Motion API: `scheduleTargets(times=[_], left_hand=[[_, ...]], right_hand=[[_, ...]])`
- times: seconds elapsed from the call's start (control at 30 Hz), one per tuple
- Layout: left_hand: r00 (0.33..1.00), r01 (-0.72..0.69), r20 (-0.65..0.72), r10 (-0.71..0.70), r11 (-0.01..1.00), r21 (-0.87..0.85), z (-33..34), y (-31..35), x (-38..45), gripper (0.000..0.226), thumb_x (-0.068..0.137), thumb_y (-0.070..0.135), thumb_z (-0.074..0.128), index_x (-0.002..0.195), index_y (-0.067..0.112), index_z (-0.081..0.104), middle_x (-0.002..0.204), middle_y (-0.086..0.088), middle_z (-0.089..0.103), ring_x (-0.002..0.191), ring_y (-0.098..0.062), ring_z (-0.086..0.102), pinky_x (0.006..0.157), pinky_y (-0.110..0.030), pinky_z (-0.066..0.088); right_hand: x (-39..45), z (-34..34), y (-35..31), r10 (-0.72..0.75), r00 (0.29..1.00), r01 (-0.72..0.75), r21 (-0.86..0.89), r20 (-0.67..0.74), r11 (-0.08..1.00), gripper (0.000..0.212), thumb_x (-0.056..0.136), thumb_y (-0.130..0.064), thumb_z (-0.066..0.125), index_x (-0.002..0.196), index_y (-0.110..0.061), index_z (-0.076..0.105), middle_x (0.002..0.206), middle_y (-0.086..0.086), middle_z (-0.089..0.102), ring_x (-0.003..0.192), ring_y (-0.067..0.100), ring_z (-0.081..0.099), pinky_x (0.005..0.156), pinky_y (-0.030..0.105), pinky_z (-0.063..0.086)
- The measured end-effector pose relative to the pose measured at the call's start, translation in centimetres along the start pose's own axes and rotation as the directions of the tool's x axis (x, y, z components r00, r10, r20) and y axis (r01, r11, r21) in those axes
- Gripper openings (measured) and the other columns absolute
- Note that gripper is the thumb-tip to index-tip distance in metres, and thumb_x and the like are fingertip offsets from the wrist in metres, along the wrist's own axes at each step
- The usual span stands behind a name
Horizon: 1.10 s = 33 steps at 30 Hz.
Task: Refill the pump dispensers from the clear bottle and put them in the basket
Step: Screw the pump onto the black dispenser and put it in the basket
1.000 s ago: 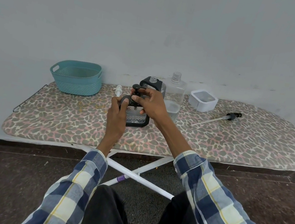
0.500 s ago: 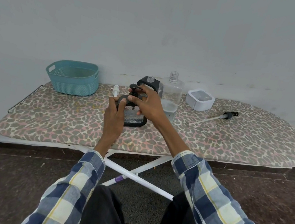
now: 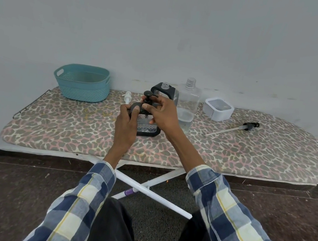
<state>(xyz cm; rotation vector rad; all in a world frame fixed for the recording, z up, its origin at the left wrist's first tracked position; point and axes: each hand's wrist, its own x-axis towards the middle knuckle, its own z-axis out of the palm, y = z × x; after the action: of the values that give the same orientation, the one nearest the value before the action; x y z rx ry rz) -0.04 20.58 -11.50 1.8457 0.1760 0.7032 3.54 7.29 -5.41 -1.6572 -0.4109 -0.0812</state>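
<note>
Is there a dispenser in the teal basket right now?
No, the teal basket looks empty, and the near dispenser is on the ironing board, gripped by both hands.

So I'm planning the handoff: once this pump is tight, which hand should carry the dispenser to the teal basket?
Probably the left hand: it grips the black-framed clear dispenser by its body, and the teal woven plastic basket sits to its left. The right hand is on the black pump head.
</note>
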Motion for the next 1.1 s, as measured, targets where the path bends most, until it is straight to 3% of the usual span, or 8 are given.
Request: scheduleTargets(times=[0.1,0.2,0.4,0.57,0.7,0.77,0.9,1.1], left_hand=[[1.000,-0.011,-0.006,0.011,1.000,0.005,-0.1,0.2,-0.2,0.054,0.105,0.060,0.042,0.115,0.007,0.051,0.083,0.001,0.057,0.069,-0.012,0.050,0.066,-0.038,0.039],[1.000,-0.024,-0.004,0.024,1.000,0.014,-0.2,0.2,-0.2,0.065,0.098,0.070,0.038,0.113,0.008,0.050,0.080,0.001,0.056,0.064,-0.006,0.048,0.064,-0.036,0.038],[1.000,-0.027,0.004,0.026,0.999,0.027,-0.1,-0.1,-0.1,0.039,0.114,0.044,0.047,0.111,0.006,0.050,0.080,0.001,0.053,0.062,-0.001,0.047,0.061,-0.034,0.033],[1.000,-0.030,0.007,0.030,0.999,0.043,0.0,-0.1,-0.1,0.033,0.115,0.040,0.047,0.110,0.007,0.048,0.078,0.002,0.051,0.060,-0.002,0.046,0.056,-0.028,0.031],[1.000,-0.009,0.003,0.009,1.000,0.019,-0.1,0.1,-0.1,0.041,0.110,0.054,0.043,0.111,0.012,0.048,0.080,0.004,0.053,0.064,-0.006,0.046,0.061,-0.036,0.035],[1.000,-0.004,-0.001,0.004,1.000,0.013,-0.2,0.2,-0.2,0.049,0.104,0.062,0.040,0.111,0.014,0.048,0.081,0.003,0.055,0.067,-0.010,0.048,0.063,-0.038,0.037],[1.000,0.001,0.001,-0.001,1.000,-0.010,-0.1,0.1,-0.2,0.041,0.106,0.056,0.042,0.107,0.015,0.046,0.078,0.005,0.052,0.062,-0.006,0.044,0.062,-0.039,0.034],[1.000,-0.024,0.001,0.024,1.000,0.012,-0.1,0.0,-0.2,0.031,0.113,0.046,0.046,0.107,0.016,0.044,0.077,0.004,0.050,0.063,-0.010,0.044,0.061,-0.036,0.034]], right_hand=[[0.1,0.2,0.2,-0.031,0.999,0.029,-0.058,-0.042,0.998,0.029,0.096,-0.010,0.078,0.124,-0.009,0.074,0.118,0.004,0.078,0.090,0.023,0.079,0.049,0.030,0.058],[0.4,1.0,0.7,-0.052,0.993,0.030,-0.202,-0.106,0.979,0.028,0.092,-0.024,0.083,0.116,-0.016,0.071,0.106,-0.001,0.076,0.074,0.025,0.074,0.060,0.040,0.063],[0.4,1.2,0.4,-0.069,0.989,0.032,-0.264,-0.131,0.964,0.032,0.089,-0.029,0.086,0.112,-0.015,0.069,0.095,-0.014,0.065,0.086,0.012,0.065,0.078,0.037,0.059],[0.2,1.3,0.3,-0.080,0.985,0.033,-0.289,-0.153,0.957,0.029,0.088,-0.031,0.087,0.102,-0.024,0.062,0.088,-0.021,0.060,0.081,-0.007,0.057,0.069,0.010,0.039],[0.0,1.3,0.4,-0.084,0.986,0.046,-0.246,-0.143,0.968,0.031,0.088,-0.034,0.087,0.106,-0.021,0.066,0.098,-0.011,0.068,0.080,0.006,0.065,0.071,0.023,0.053],[-0.1,0.7,0.3,-0.071,0.995,0.060,-0.145,-0.069,0.988,0.030,0.092,-0.026,0.084,0.115,-0.013,0.069,0.109,-0.002,0.073,0.079,0.015,0.072,0.060,0.032,0.060],[-0.3,-0.5,0.0,-0.058,0.997,0.061,-0.058,0.050,0.996,0.033,0.101,-0.010,0.072,0.134,-0.006,0.072,0.127,0.001,0.076,0.106,0.015,0.077,0.057,0.024,0.060],[-0.2,-0.2,-0.2,0.002,1.000,-0.002,0.003,0.004,1.000,0.028,0.098,-0.004,0.074,0.125,-0.005,0.075,0.121,0.004,0.078,0.095,0.007,0.076,0.052,0.023,0.057]])
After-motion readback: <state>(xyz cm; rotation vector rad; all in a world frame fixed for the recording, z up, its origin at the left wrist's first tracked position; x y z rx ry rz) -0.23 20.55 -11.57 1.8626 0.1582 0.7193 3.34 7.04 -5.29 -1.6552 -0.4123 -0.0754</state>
